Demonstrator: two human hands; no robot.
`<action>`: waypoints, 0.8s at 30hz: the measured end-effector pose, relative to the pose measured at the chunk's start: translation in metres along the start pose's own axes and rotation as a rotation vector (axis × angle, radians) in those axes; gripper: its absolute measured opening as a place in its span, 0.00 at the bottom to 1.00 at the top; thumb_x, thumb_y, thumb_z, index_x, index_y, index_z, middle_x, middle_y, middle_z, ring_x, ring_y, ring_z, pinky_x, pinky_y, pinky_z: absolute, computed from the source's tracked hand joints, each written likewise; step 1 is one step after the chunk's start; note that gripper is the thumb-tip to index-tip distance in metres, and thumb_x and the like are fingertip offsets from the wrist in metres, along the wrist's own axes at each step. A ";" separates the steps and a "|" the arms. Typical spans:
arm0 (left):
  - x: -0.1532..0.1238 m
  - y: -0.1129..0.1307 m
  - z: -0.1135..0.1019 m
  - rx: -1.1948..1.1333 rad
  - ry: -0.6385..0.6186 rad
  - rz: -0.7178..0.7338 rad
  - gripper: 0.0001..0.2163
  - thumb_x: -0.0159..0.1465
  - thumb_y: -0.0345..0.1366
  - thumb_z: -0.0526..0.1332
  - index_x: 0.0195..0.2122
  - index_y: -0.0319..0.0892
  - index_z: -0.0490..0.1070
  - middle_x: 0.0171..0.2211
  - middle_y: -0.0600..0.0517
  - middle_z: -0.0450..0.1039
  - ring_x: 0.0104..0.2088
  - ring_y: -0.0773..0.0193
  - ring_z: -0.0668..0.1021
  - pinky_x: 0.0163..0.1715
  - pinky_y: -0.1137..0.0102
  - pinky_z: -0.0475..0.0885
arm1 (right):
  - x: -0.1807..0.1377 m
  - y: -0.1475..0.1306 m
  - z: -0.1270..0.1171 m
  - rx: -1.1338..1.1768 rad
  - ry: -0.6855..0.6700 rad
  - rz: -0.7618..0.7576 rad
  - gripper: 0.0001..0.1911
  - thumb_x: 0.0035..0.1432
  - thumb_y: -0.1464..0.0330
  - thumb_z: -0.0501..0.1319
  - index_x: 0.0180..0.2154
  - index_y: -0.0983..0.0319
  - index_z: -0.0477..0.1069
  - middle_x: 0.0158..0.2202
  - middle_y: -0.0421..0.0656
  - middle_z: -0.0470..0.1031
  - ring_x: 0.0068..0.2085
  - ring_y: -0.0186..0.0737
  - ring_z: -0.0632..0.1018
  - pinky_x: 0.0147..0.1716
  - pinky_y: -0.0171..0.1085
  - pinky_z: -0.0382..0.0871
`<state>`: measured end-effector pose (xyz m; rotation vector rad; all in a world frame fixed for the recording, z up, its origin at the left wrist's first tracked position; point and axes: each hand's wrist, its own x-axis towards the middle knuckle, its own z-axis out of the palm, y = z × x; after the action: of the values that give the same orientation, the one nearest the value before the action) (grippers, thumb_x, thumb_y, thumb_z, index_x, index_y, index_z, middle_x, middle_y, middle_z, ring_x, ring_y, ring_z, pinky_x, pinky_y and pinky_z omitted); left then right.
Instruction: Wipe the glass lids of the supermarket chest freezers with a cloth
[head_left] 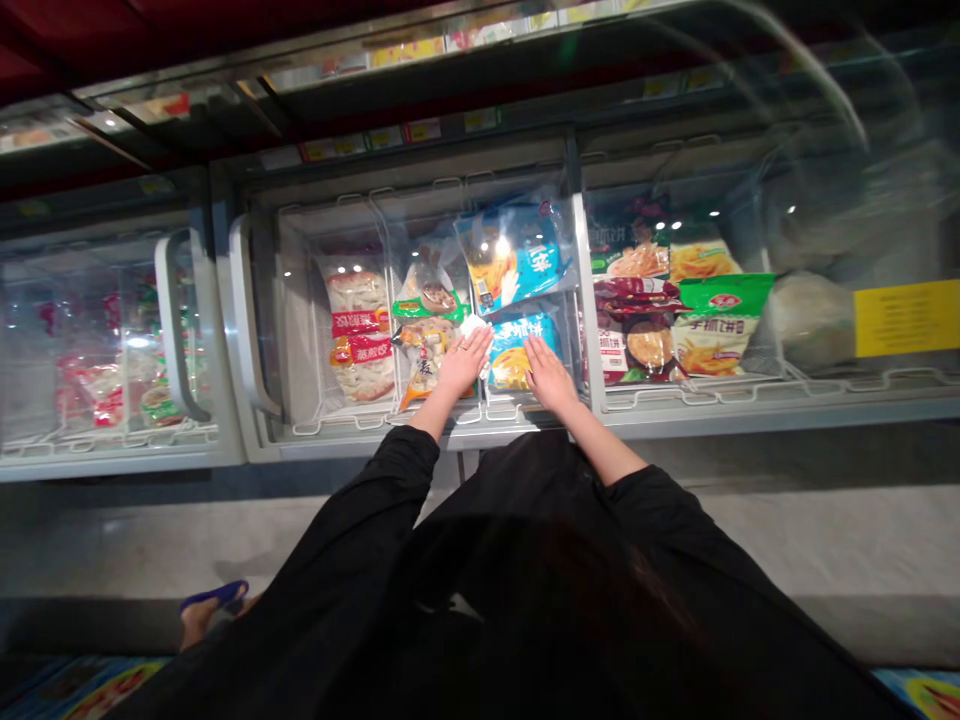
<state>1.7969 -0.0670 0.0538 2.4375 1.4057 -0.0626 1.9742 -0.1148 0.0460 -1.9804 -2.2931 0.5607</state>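
Note:
Both my arms in black sleeves reach into an open chest freezer (420,440). My left hand (463,362) rests on a white crumpled cloth or paper (472,327) beside packs of frozen food, its fingers stretched out. My right hand (546,372) lies flat with its fingers spread on a blue frozen-food bag (517,345) in a wire basket. A second blue bag (517,258) lies just behind it. Packs of dumplings (358,335) fill the basket to the left.
The freezer's sliding glass lid with a grey handle (244,320) is pushed left. Another closed freezer (97,350) stands further left. Green and red packs (705,325) lie in the right compartment. A yellow label (906,318) shows at far right. A foot in a blue sandal (214,600) stands on the floor.

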 end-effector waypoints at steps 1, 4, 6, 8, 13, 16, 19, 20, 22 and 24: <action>0.003 -0.002 0.000 0.002 0.032 -0.054 0.22 0.61 0.33 0.42 0.57 0.43 0.40 0.57 0.57 0.38 0.56 0.70 0.43 0.55 0.65 0.42 | 0.002 -0.001 0.000 0.002 -0.003 -0.004 0.29 0.52 0.73 0.45 0.56 0.66 0.42 0.58 0.39 0.38 0.57 0.36 0.40 0.56 0.41 0.41; 0.004 0.008 0.007 -0.004 0.095 -0.149 0.23 0.61 0.32 0.40 0.57 0.36 0.36 0.57 0.50 0.36 0.56 0.64 0.43 0.53 0.58 0.44 | 0.005 -0.005 -0.002 0.010 0.003 -0.028 0.28 0.52 0.73 0.46 0.56 0.69 0.42 0.58 0.42 0.39 0.57 0.37 0.41 0.56 0.41 0.41; -0.001 0.017 0.012 -0.016 0.090 -0.102 0.22 0.61 0.32 0.41 0.57 0.37 0.39 0.57 0.50 0.38 0.56 0.65 0.44 0.53 0.60 0.46 | 0.006 -0.007 -0.003 0.013 0.009 -0.044 0.28 0.52 0.73 0.46 0.55 0.69 0.43 0.58 0.44 0.40 0.57 0.37 0.41 0.56 0.41 0.41; -0.002 0.016 0.011 -0.029 0.067 0.007 0.21 0.61 0.33 0.43 0.56 0.42 0.45 0.56 0.55 0.43 0.56 0.69 0.46 0.53 0.65 0.47 | 0.007 -0.008 -0.006 0.012 0.003 -0.061 0.28 0.52 0.74 0.46 0.55 0.69 0.43 0.58 0.44 0.41 0.57 0.37 0.42 0.56 0.41 0.41; 0.028 -0.024 -0.011 -0.036 0.059 0.163 0.21 0.59 0.33 0.47 0.54 0.49 0.48 0.55 0.61 0.45 0.56 0.72 0.46 0.54 0.68 0.42 | 0.012 -0.005 -0.008 -0.004 -0.015 -0.074 0.28 0.51 0.74 0.46 0.55 0.68 0.44 0.58 0.44 0.42 0.57 0.37 0.43 0.56 0.40 0.42; 0.050 -0.030 -0.016 -0.019 0.143 0.031 0.23 0.60 0.31 0.43 0.57 0.42 0.39 0.57 0.54 0.40 0.56 0.68 0.43 0.54 0.61 0.41 | 0.016 -0.004 -0.006 -0.005 -0.007 -0.051 0.29 0.50 0.75 0.46 0.55 0.66 0.44 0.58 0.42 0.42 0.57 0.36 0.44 0.56 0.41 0.42; 0.052 -0.013 -0.007 -0.008 0.179 -0.018 0.22 0.61 0.31 0.41 0.57 0.39 0.38 0.57 0.52 0.36 0.56 0.66 0.42 0.53 0.61 0.43 | 0.022 -0.006 -0.004 0.002 0.011 -0.027 0.30 0.50 0.75 0.46 0.55 0.66 0.43 0.58 0.42 0.41 0.57 0.35 0.44 0.56 0.40 0.41; 0.049 -0.007 -0.003 -0.007 0.169 0.014 0.22 0.61 0.32 0.42 0.57 0.40 0.39 0.57 0.53 0.37 0.56 0.67 0.43 0.53 0.62 0.43 | 0.024 -0.006 -0.004 0.001 0.017 -0.019 0.30 0.49 0.75 0.46 0.55 0.66 0.43 0.58 0.42 0.41 0.57 0.35 0.43 0.56 0.40 0.42; 0.042 -0.004 -0.001 -0.005 0.135 0.109 0.21 0.61 0.34 0.44 0.56 0.44 0.45 0.57 0.57 0.40 0.56 0.69 0.45 0.54 0.66 0.44 | 0.028 -0.006 -0.003 -0.002 0.027 -0.004 0.30 0.49 0.75 0.46 0.55 0.67 0.43 0.58 0.43 0.41 0.57 0.36 0.43 0.56 0.41 0.42; 0.042 -0.014 -0.006 0.001 0.098 0.207 0.20 0.60 0.35 0.47 0.54 0.50 0.49 0.56 0.62 0.44 0.56 0.72 0.47 0.54 0.70 0.44 | 0.032 -0.004 -0.003 -0.006 0.035 0.005 0.30 0.49 0.75 0.46 0.55 0.67 0.44 0.58 0.43 0.41 0.57 0.37 0.43 0.56 0.41 0.43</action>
<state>1.8056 -0.0239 0.0480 2.6034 1.1828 0.1053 1.9656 -0.0841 0.0443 -1.9827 -2.2727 0.5161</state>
